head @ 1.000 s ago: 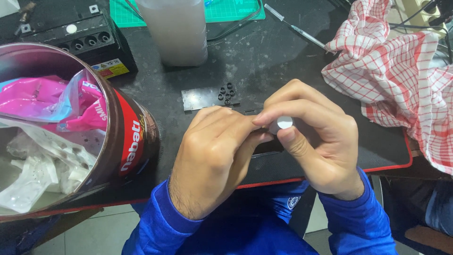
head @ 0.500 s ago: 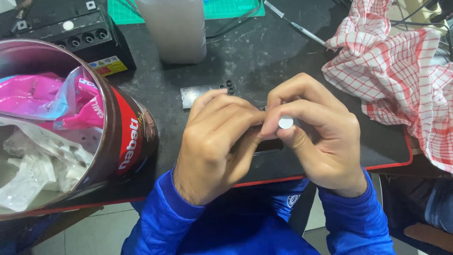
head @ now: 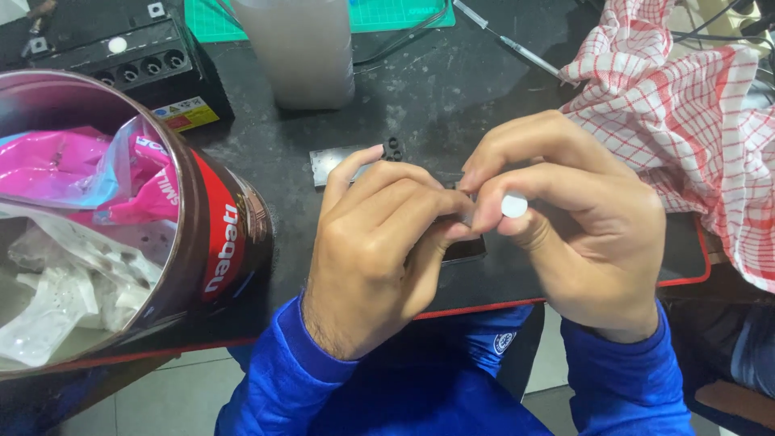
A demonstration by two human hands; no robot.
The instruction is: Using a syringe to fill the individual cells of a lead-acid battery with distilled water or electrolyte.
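My left hand [head: 379, 250] and my right hand [head: 573, 218] meet over the front edge of a dark mat [head: 420, 105]. Both pinch one small part between thumbs and fingertips. The right fingers hold its small round white end [head: 514, 205]. The left fingers curl around the part's other end, which is hidden. A dark flat piece [head: 464, 250] shows just under the left fingers. Behind the hands lie a small grey metal plate [head: 331, 164] and a small black toothed piece [head: 393, 148].
A large brown round tin [head: 218, 234] with pink and clear plastic bags stands at the left. A black box with round sockets [head: 137, 60] and a translucent white bottle [head: 295, 48] sit behind. A red-checked cloth [head: 686, 121] lies right. A thin metal tool [head: 517, 48] rests far back.
Both hands stay pressed together on the small part; the fingers have shifted slightly, and the left index finger has lifted a little.
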